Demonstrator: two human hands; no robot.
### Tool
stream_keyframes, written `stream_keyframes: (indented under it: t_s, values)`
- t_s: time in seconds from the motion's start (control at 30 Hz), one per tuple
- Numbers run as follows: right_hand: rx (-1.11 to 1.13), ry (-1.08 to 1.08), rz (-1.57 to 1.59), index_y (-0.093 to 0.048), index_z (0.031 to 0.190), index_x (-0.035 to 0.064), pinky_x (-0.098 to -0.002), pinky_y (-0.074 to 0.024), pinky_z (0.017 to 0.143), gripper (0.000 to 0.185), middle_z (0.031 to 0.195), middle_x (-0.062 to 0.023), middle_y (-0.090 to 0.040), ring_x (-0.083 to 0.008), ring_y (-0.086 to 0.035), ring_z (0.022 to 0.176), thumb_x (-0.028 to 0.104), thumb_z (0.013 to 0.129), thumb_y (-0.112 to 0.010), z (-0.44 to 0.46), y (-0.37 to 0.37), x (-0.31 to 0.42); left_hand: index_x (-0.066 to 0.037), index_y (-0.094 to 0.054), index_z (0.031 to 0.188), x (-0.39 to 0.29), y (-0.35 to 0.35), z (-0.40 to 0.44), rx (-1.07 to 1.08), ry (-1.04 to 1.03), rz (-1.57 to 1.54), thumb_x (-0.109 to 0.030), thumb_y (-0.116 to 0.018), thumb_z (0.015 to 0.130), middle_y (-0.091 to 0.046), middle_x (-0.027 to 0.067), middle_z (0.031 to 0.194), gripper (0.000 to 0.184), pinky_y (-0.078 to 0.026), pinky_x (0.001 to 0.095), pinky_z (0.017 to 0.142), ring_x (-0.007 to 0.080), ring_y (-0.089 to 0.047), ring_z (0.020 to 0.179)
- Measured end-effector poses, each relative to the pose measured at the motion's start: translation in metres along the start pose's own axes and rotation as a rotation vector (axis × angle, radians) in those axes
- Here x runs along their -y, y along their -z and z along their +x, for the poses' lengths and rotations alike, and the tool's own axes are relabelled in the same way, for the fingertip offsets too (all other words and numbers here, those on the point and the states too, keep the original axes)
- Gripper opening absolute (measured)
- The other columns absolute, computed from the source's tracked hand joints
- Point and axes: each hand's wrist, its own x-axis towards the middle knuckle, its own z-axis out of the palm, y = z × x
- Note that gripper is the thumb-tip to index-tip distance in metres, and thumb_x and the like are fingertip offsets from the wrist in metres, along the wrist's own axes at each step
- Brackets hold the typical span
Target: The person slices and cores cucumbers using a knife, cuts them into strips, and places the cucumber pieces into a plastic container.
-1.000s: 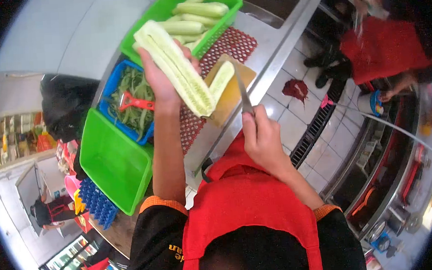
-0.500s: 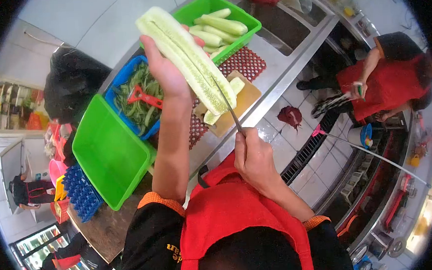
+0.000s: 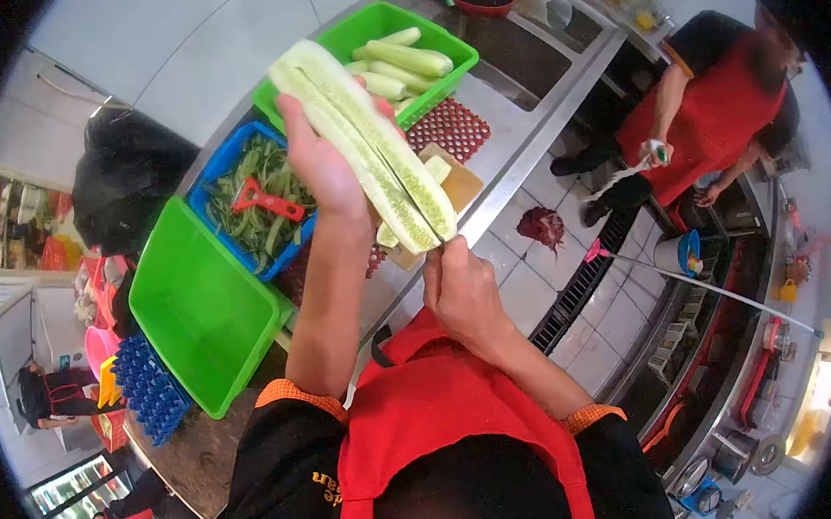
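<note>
My left hand [image 3: 326, 170] is wrapped round a large peeled cucumber half [image 3: 376, 162], its seedy cut face up. A long slit runs down the middle of that face. At the cucumber's lower end, my right hand [image 3: 465, 290] grips a knife [image 3: 442, 240]; most of the blade is hidden in the slit and behind the fingers. Below the cucumber lies a cutting board [image 3: 463, 188] with cucumber pieces on it. A red peeler [image 3: 267, 202] rests on green peelings in a blue basket [image 3: 205, 201] to the left.
Whole peeled cucumbers [image 3: 410, 57] fill part of a green bin [image 3: 465, 59] at the back. Another green bin [image 3: 205, 310] stands left, beside blue egg trays [image 3: 152, 385]. A co-worker in a red apron [image 3: 688, 133] stands at right, past the counter's metal edge [image 3: 515, 172].
My right hand has drawn the knife down to the cucumber's lower end, and the slit has opened along its length. The co-worker's hand at right has shifted.
</note>
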Motion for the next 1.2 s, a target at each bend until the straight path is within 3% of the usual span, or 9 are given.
stream_keyframes:
  t_s: [0.23, 0.33, 0.47, 0.53, 0.6, 0.73, 0.8, 1.13, 1.2]
  values:
    - [-0.056, 0.203, -0.036, -0.061, 0.109, 0.0028, -0.0419, -0.0546, 0.066, 0.037, 0.094, -0.0173, -0.062, -0.0338, -0.063, 0.079, 0.003, 0.072, -0.063, 0.018, -0.011, -0.001, -0.003, -0.053, 0.105, 0.002, 0.003, -0.02, 0.038, 0.07, -0.072, -0.062, -0.017, 0.096, -0.06, 0.0134, 0.079, 0.069, -0.051, 0.0335, 0.058, 0.0233, -0.058, 0.064]
    - [-0.109, 0.297, 0.033, -0.064, 0.11, 0.0004, -0.0433, -0.0526, 0.081, 0.039, 0.106, -0.0171, -0.064, -0.037, -0.062, 0.099, -0.007, 0.072, -0.058, 0.027, -0.005, 0.008, -0.004, -0.052, 0.107, -0.007, -0.002, -0.031, 0.051, 0.057, -0.104, -0.061, -0.02, 0.096, -0.061, 0.0142, 0.086, 0.067, -0.051, 0.0327, 0.062, 0.0228, -0.059, 0.07]
    - [-0.109, 0.445, 0.008, -0.064, 0.111, 0.0006, -0.0437, -0.0468, 0.093, 0.04, 0.115, -0.017, -0.062, -0.0369, -0.06, 0.106, -0.005, 0.072, -0.057, 0.026, 0.019, 0.014, -0.003, -0.05, 0.116, -0.029, -0.004, -0.024, 0.133, -0.253, -0.025, -0.055, -0.02, 0.098, -0.061, 0.0187, 0.095, 0.063, -0.05, 0.0325, 0.051, 0.0242, -0.057, 0.059]
    - [-0.012, 0.512, 0.093, -0.064, 0.113, 0.0009, -0.0435, -0.046, 0.095, 0.041, 0.117, -0.0166, -0.062, -0.036, -0.059, 0.109, -0.003, 0.072, -0.058, 0.026, 0.032, 0.023, -0.004, -0.045, 0.12, -0.049, -0.011, -0.012, 0.349, -0.513, -0.287, -0.054, -0.023, 0.099, -0.06, 0.0197, 0.09, 0.059, -0.054, 0.035, 0.051, 0.025, -0.062, 0.064]
    - [0.031, 0.46, 0.132, -0.062, 0.117, 0.0018, -0.041, -0.0439, 0.098, 0.044, 0.121, -0.016, -0.06, -0.0346, -0.057, 0.113, -0.001, 0.073, -0.058, 0.021, 0.028, 0.025, -0.006, -0.044, 0.121, -0.063, -0.016, -0.004, 0.252, -0.67, -0.251, -0.049, -0.025, 0.1, -0.06, 0.0198, 0.086, 0.052, -0.053, 0.0345, 0.044, 0.0256, -0.06, 0.054]
    - [0.095, 0.338, 0.313, -0.058, 0.123, 0.0026, -0.0379, -0.0407, 0.102, 0.048, 0.126, -0.0159, -0.058, -0.0333, -0.053, 0.119, -0.001, 0.075, -0.058, 0.026, 0.024, 0.025, -0.007, -0.046, 0.116, -0.075, -0.026, -0.008, 0.268, -0.635, -0.203, -0.045, -0.028, 0.1, -0.058, 0.0165, 0.078, 0.045, -0.053, 0.0327, 0.045, 0.0235, -0.058, 0.05]
    - [0.063, 0.342, 0.311, -0.057, 0.119, -0.0053, -0.0303, -0.0529, 0.084, 0.042, 0.111, -0.0145, -0.066, -0.0202, -0.066, 0.096, 0.006, 0.081, -0.07, 0.032, 0.023, 0.029, -0.006, -0.046, 0.114, -0.071, -0.027, -0.008, 0.294, -0.612, -0.22, -0.045, -0.028, 0.1, -0.057, 0.0157, 0.077, 0.044, -0.052, 0.0323, 0.044, 0.023, -0.057, 0.05]
    - [0.091, 0.348, 0.498, -0.051, 0.129, -0.0025, -0.0294, -0.0526, 0.087, 0.046, 0.118, -0.014, -0.062, -0.0189, -0.063, 0.102, 0.008, 0.087, -0.066, 0.045, 0.016, 0.011, -0.008, -0.045, 0.115, -0.071, -0.027, -0.015, 0.268, -0.656, -0.143, -0.045, -0.025, 0.1, -0.056, 0.0147, 0.077, 0.044, -0.052, 0.0324, 0.048, 0.0237, -0.058, 0.052]
    - [0.431, -0.089, 1.302, -0.038, 0.141, 0.0089, -0.0336, -0.0428, 0.098, 0.061, 0.135, -0.0128, -0.047, -0.0236, -0.049, 0.121, 0.006, 0.086, -0.065, 0.043, 0.009, -0.005, -0.008, -0.045, 0.115, -0.064, -0.031, -0.018, 0.287, -0.626, -0.157, -0.045, -0.025, 0.1, -0.056, 0.0147, 0.077, 0.044, -0.052, 0.0325, 0.048, 0.0238, -0.058, 0.052]
